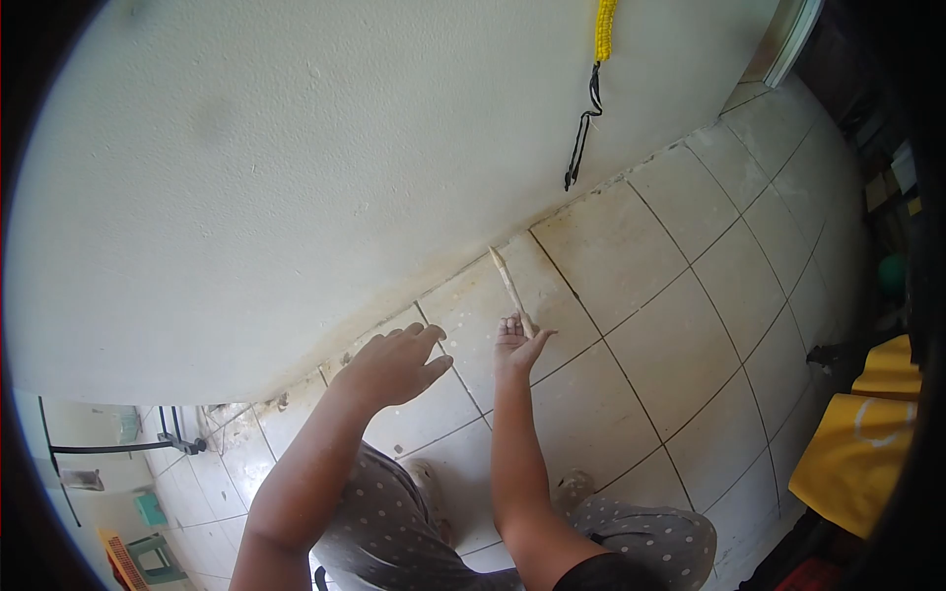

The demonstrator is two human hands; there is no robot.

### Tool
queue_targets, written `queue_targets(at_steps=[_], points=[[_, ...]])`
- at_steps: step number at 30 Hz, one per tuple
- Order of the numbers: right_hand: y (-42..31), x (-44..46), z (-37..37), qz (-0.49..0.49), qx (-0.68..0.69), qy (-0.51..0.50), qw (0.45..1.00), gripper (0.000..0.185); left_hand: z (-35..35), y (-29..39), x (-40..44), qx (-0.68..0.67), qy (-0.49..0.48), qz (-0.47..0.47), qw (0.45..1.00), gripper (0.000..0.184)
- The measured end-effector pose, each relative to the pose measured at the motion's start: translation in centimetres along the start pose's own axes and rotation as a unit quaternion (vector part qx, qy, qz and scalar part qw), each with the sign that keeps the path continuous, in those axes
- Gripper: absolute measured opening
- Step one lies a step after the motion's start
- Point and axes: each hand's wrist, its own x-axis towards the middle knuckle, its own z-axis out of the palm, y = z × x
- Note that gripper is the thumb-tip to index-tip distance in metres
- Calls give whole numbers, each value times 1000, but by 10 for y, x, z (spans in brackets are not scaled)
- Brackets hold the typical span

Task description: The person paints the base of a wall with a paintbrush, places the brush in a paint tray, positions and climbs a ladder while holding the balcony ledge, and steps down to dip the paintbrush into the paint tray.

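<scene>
A slender pale tool (506,280) with a pointed tip is in my right hand (518,347), its tip directed up toward the base of the wall. The fingers of that hand curl around its lower end, with the thumb stretched out to the side. To the left, my left hand (396,362) hovers over the floor tiles with its fingers bent and the thumb apart, holding nothing. A gap separates the two hands. Beyond them the white wall (296,177) meets the tiled floor (631,345) along a stained, rough joint.
A yellow coiled item (604,30) with a black cord hangs against the wall. Yellow fabric (857,448) lies at the right. A black metal frame (182,443) and a green container (158,559) stand at the lower left. Polka-dot trousers cover my legs.
</scene>
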Motion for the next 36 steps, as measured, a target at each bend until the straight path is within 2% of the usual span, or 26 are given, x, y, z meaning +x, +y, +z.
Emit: queue_targets(at_steps=[4, 7, 10, 16, 19, 22, 25, 31, 36], points=[[-8, 1, 14, -53, -29, 5, 998, 60, -5, 1, 1, -8, -27, -5, 1000, 47], [-20, 8, 12, -58, -37, -32, 997, 61, -2, 1, 2, -8, -17, 3, 1000, 47], [-37, 23, -1, -20, -22, -91, 995, 61, 4, -1, 4, -1, 5, 15, 1000, 42], [-45, 1, 21, 32, -11, -119, 992, 59, -5, 12, -3, -16, -12, 29, 999, 42], [-40, 17, 14, -8, -36, -187, 982, 51, -6, 13, -5, -9, -11, 27, 1000, 42], [-38, 6, 18, -51, -96, -136, 985, 45, -6, 11, -6, -13, -13, 21, 1000, 43], [-37, 29, -4, -109, -210, -159, 958, 44, -8, 10, -7, -16, -14, 18, 1000, 47], [-26, 29, -11, -80, -284, -205, 933, 39, -10, 9, -5, -34, -24, 8, 999, 49], [-8, 27, -5, -63, -299, -182, 935, 43, -5, 7, -1, -24, -22, 16, 999, 49]])
